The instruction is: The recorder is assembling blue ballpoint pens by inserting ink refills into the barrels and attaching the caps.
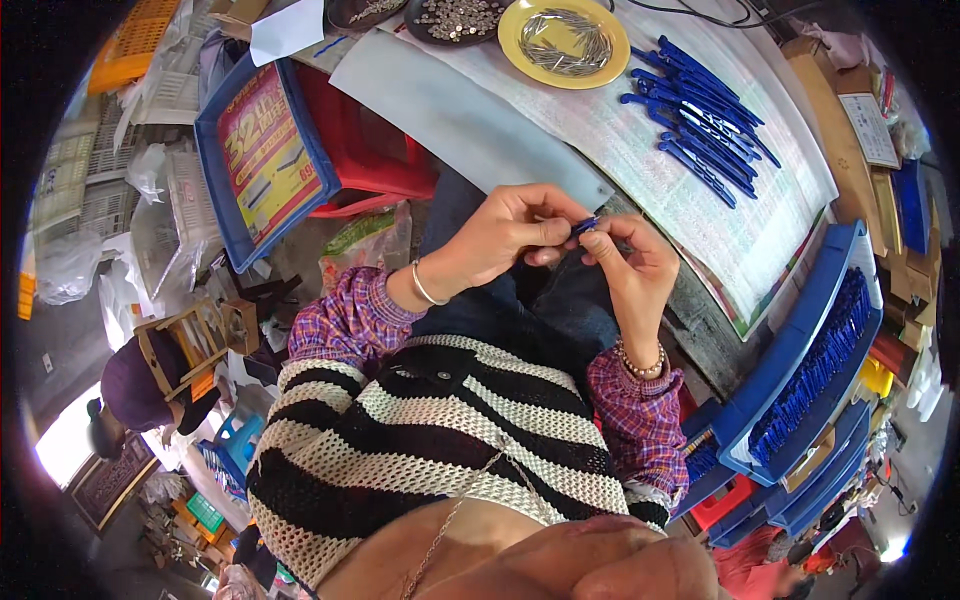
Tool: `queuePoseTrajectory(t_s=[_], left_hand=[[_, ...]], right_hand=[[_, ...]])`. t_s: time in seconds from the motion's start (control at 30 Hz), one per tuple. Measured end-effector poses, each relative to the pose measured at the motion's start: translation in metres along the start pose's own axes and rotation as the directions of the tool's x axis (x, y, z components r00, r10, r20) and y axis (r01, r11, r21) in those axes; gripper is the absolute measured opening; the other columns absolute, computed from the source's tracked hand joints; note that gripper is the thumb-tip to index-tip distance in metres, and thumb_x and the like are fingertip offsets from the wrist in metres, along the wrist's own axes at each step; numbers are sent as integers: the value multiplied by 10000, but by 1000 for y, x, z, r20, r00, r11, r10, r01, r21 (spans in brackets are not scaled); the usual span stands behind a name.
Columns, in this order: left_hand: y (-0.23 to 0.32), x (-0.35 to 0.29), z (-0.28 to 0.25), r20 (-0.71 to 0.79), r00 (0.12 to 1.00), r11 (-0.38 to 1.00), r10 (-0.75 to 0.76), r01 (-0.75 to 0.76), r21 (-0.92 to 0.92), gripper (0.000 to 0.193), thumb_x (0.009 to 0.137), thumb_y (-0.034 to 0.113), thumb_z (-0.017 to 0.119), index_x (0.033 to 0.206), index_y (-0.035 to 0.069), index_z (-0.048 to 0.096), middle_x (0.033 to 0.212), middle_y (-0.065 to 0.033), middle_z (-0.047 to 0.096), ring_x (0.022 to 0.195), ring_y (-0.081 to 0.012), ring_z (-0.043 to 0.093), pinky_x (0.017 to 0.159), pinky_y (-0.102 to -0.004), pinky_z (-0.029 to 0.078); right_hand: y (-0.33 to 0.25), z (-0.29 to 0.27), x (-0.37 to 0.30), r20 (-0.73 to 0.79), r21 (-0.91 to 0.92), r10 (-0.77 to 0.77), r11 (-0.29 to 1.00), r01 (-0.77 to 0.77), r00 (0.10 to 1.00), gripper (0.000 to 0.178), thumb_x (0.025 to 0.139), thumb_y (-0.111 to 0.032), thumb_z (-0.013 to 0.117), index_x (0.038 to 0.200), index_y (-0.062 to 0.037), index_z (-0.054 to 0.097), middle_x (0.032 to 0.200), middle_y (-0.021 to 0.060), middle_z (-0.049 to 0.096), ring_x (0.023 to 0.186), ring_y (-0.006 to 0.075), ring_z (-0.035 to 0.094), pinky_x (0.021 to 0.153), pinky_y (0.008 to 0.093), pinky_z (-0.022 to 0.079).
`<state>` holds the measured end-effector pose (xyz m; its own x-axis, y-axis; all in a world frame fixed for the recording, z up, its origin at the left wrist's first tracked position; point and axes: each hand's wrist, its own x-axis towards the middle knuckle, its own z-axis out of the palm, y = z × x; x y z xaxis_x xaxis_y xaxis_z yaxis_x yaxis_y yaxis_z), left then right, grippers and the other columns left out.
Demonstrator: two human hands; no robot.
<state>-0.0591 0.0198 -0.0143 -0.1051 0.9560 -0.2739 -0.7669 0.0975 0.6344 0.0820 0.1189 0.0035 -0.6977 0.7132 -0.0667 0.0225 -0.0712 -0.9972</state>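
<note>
Held over the jeans (572, 300), near dead centre: a small blue piece (588, 227), pinched by thumb and fingertips of both left hand (510, 232) and right hand (637, 268). Probably light, stiff, slightly slippery; best taken by its ends, without bending. Beyond, between one and two o'clock, a heap of blue strips (705, 125) on patterned paper (600, 130); at twelve, a yellow dish (510, 42) of metal pins (590, 42). Farther, at four, a loaded blue tray (790, 335); at nine, pale crates (190, 210).

Grey floor (62, 335), left. Red plastic seat (360, 135) left of table (704, 335). Bright white patch of light (68, 432), near left.
</note>
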Motion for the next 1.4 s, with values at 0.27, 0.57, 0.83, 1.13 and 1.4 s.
queuePoseTrajectory(t_s=[0.27, 0.57, 0.83, 1.13, 1.4], left_hand=[[-7, 1, 7, -79, 944, 843, 320, -245, 479, 178, 866, -45, 508, 1001, -6, 617, 815, -17, 559, 625, -54, 458, 544, -188, 371], [-9, 3, 5, -66, 931, 820, 358, -280, 499, 176, 868, -44, 507, 1000, -6, 616, 814, -4, 560, 621, -54, 462, 549, -186, 375], [-10, 4, 6, -83, 952, 863, 296, -229, 451, 161, 878, -11, 517, 1005, 0, 614, 770, 1, 566, 617, -50, 464, 535, -185, 369], [-7, 4, 7, -139, 965, 925, 222, -163, 344, 155, 873, -4, 530, 998, -2, 621, 736, 4, 558, 605, -55, 467, 525, -186, 358], [-10, 7, 7, -90, 964, 894, 252, -196, 403, 148, 833, 21, 566, 957, 9, 648, 641, -4, 561, 554, -51, 483, 481, -194, 373]], right_hand=[[6, 5, 1, -127, 105, 49, 994, -36, 991, 102, 791, -11, 672, 859, 60, 645, 755, 50, 606, 577, 85, 561, 512, 196, 441], [2, 2, 1, -46, 136, 197, 972, -189, 979, 156, 851, -86, 624, 870, 68, 639, 758, 75, 617, 585, 99, 534, 521, 225, 443], [6, -1, 0, -5, -208, 2, 978, -3, 1000, 105, 817, 0, 628, 897, 68, 620, 735, 38, 597, 610, 77, 553, 547, 197, 442], [-5, 6, 7, -158, -100, -28, 995, 12, 987, 154, 837, 2, 593, 984, 49, 597, 741, 35, 600, 604, 72, 549, 542, 193, 449], [-13, 4, 1, -256, -265, 3, 962, -73, 967, 178, 863, -79, 581, 987, 46, 609, 767, 41, 610, 615, 73, 527, 554, 196, 437]])
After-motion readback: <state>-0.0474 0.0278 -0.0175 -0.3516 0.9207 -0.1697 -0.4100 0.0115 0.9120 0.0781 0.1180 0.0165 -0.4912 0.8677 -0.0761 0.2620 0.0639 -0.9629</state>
